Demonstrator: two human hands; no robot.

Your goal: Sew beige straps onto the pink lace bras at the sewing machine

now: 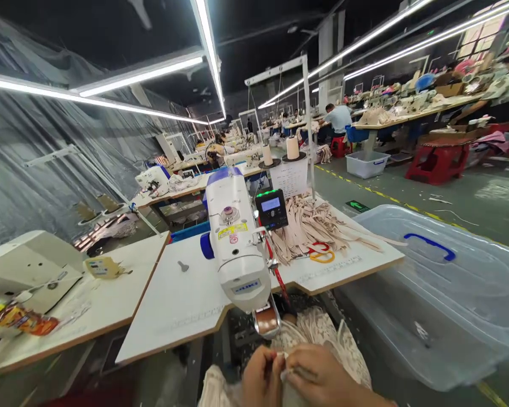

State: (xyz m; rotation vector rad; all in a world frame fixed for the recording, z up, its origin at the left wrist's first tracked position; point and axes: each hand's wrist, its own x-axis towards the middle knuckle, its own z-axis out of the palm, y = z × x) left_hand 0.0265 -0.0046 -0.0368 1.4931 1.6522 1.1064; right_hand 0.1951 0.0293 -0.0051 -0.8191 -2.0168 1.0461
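Observation:
My left hand (pixel 259 377) and my right hand (pixel 318 376) meet at the bottom middle, fingers pinched together on a pale piece of fabric (pixel 282 357). Just beyond them stands a white sewing machine (pixel 240 249) with a blue handwheel and a small lit control panel (pixel 272 208). Below its head is a shiny metal part with a brown face (pixel 267 321). Cream patterned fabric (pixel 343 345) hangs around and behind my right hand. More pale cloth (pixel 214 387) lies left of my left hand. The lower part of the held fabric is mostly hidden.
Cream fabric strips (pixel 314 223) lie heaped on the white table (pixel 173 299), beside scissors (pixel 321 254) with red and yellow handles. A large clear plastic bin (pixel 445 305) stands at the right. Another sewing machine (pixel 29 271) and a bottle (pixel 25 319) are at the left. A person (pixel 338 118) sits farther back.

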